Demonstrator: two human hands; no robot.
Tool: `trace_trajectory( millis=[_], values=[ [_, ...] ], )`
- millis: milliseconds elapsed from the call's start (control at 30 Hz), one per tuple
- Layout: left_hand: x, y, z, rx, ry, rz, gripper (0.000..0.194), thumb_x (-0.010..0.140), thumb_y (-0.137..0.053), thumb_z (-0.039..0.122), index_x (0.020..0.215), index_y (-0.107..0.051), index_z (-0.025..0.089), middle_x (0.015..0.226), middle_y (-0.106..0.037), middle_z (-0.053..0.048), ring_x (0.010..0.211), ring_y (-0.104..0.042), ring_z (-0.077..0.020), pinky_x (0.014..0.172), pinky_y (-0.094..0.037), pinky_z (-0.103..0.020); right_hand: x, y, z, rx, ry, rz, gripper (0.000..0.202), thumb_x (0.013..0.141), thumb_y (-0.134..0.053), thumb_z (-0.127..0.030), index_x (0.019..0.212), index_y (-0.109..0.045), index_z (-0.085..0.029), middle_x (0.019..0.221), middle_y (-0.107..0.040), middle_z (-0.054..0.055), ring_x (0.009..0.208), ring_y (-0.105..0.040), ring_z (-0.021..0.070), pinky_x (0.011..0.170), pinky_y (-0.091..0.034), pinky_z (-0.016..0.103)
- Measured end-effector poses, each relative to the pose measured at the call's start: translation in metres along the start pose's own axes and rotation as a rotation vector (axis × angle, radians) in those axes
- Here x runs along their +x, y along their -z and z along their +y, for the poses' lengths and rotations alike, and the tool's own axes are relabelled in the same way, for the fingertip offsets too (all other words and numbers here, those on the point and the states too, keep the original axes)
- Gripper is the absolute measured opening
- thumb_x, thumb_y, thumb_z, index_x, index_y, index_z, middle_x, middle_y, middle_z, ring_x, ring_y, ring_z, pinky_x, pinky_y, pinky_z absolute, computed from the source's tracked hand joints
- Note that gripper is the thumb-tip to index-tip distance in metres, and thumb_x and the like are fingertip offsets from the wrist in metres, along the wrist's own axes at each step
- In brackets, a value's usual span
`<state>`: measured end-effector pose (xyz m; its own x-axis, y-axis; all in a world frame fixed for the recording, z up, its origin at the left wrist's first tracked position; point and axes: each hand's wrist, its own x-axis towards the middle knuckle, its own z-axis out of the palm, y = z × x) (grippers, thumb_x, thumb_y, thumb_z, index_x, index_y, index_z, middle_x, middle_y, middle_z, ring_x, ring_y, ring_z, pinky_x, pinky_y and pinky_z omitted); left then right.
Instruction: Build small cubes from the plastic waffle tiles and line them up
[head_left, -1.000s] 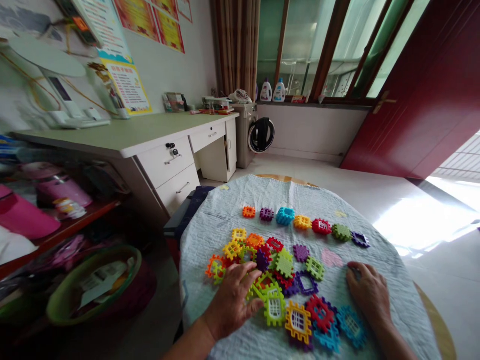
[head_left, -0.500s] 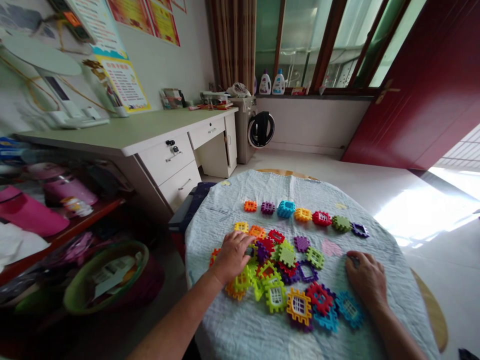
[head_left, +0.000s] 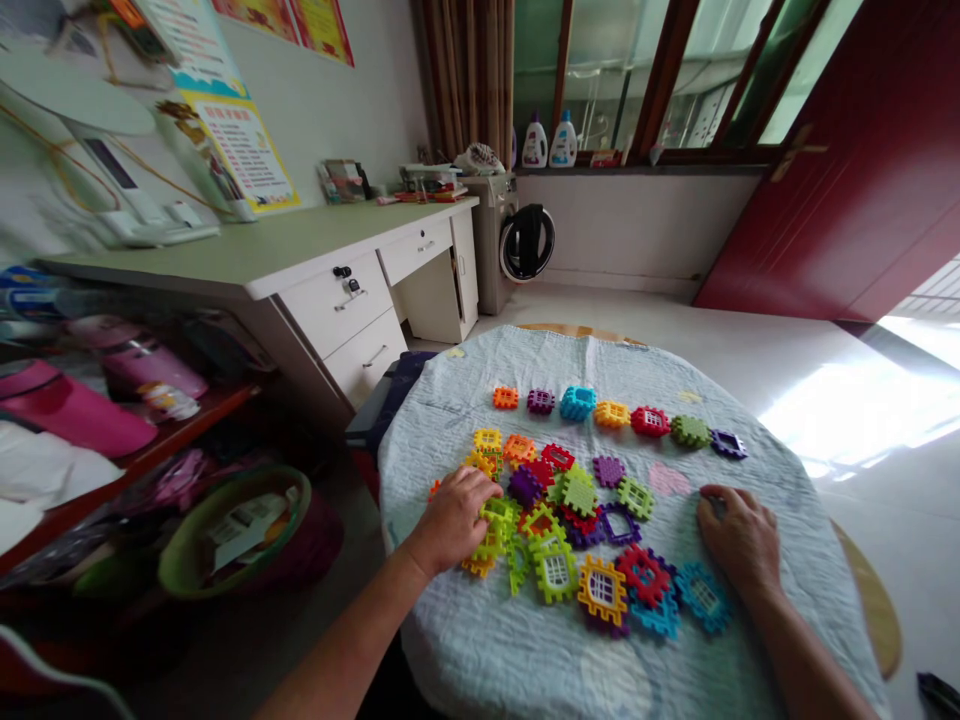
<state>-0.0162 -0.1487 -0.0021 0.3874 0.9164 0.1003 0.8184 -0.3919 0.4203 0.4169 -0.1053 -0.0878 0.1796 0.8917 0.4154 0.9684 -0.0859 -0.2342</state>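
Note:
My left hand (head_left: 452, 520) reaches over the left side of a loose heap of interlocking plastic building tiles, fingers bent and slightly apart. Yellow-green tiles (head_left: 499, 522) lie at its fingertips; no tile shows in its grasp, though the undersides of the fingers are hidden. My right hand (head_left: 739, 535) rests on the cloth at the right, thumb apart from the loosely curved fingers, with nothing visible in it. Beside it lies a blue tile (head_left: 703, 597). In the heap are a purple tile (head_left: 525, 486), a yellow window tile (head_left: 602, 590) and a red tile (head_left: 643, 574).
Beyond the heap, a spaced row of tiles runs from an orange tile (head_left: 505, 398) to a dark purple frame tile (head_left: 728, 444). A light blue cloth (head_left: 465, 375) covers the round table. At left stand a desk (head_left: 300, 255) and a green-rimmed bin (head_left: 176, 570).
My left hand has drawn back a little to the left across the heap, uncovering more yellow and green tiles. My right hand stays in place on the cloth. The view has shifted slightly.

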Motion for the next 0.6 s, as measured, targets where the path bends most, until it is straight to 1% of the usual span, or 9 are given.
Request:
trace_trajectory(
  millis=[100,167,233,300,400,467,600],
  values=[
    [0.000,0.006,0.001,0.017,-0.012,-0.145,0.051,0.067,-0.058,0.012,0.117,-0.060,0.024,0.114,-0.061,-0.005,0.113,-0.048,-0.0248,0.104,-0.039,-0.039,-0.001,0.000,0.000,-0.001,-0.001,0.003,0.035,0.082,-0.041,-0.040,0.093,-0.067,-0.020,0.100,-0.065,0.012,0.093,-0.057,0.0275,0.090,-0.040,0.043],
    [0.004,0.010,0.003,0.038,-0.018,-0.231,0.057,0.067,-0.062,0.018,0.124,-0.057,0.023,0.119,-0.059,-0.006,0.116,-0.046,-0.0265,0.107,-0.038,-0.040,-0.001,0.000,0.000,-0.002,-0.002,0.005,0.035,0.082,-0.041,-0.040,0.094,-0.067,-0.020,0.101,-0.065,0.012,0.093,-0.057,0.0276,0.089,-0.040,0.043],
    [0.009,0.013,0.005,0.065,-0.022,-0.302,0.060,0.066,-0.063,0.022,0.125,-0.057,0.023,0.123,-0.057,-0.006,0.118,-0.046,-0.0279,0.108,-0.037,-0.041,-0.001,0.000,-0.001,-0.001,-0.004,0.007,0.034,0.082,-0.041,-0.039,0.093,-0.067,-0.020,0.101,-0.065,0.011,0.093,-0.056,0.0274,0.089,-0.039,0.042],
    [0.014,0.016,0.007,0.092,-0.025,-0.352,0.058,0.066,-0.063,0.023,0.124,-0.058,0.022,0.122,-0.058,-0.007,0.117,-0.047,-0.0286,0.106,-0.039,-0.042,-0.001,0.001,-0.002,0.000,-0.007,0.006,0.034,0.082,-0.041,-0.038,0.093,-0.067,-0.020,0.100,-0.065,0.011,0.093,-0.056,0.0272,0.090,-0.039,0.042],
    [0.022,0.019,0.009,0.125,-0.036,-0.366,0.053,0.065,-0.063,0.021,0.119,-0.061,0.023,0.116,-0.059,-0.007,0.112,-0.049,-0.0285,0.102,-0.041,-0.043,-0.001,0.002,-0.004,0.001,-0.009,0.003,0.033,0.082,-0.042,-0.037,0.093,-0.067,-0.019,0.100,-0.065,0.011,0.093,-0.056,0.0271,0.090,-0.039,0.042],
    [0.025,0.019,0.008,0.127,-0.045,-0.367,0.054,0.064,-0.064,0.021,0.118,-0.062,0.023,0.114,-0.059,-0.007,0.111,-0.050,-0.0284,0.101,-0.041,-0.043,-0.001,0.003,-0.005,0.004,-0.008,0.005,0.033,0.082,-0.042,-0.037,0.093,-0.067,-0.019,0.100,-0.065,0.011,0.093,-0.056,0.0270,0.091,-0.038,0.042],
    [0.026,0.019,0.004,0.098,-0.044,-0.375,0.055,0.064,-0.067,0.025,0.119,-0.061,0.024,0.110,-0.059,-0.005,0.108,-0.050,-0.0272,0.100,-0.041,-0.041,-0.001,0.003,-0.005,0.013,-0.016,0.009,0.032,0.082,-0.043,-0.036,0.093,-0.067,-0.019,0.100,-0.065,0.011,0.094,-0.056,0.0273,0.091,-0.038,0.042]
  ],
)
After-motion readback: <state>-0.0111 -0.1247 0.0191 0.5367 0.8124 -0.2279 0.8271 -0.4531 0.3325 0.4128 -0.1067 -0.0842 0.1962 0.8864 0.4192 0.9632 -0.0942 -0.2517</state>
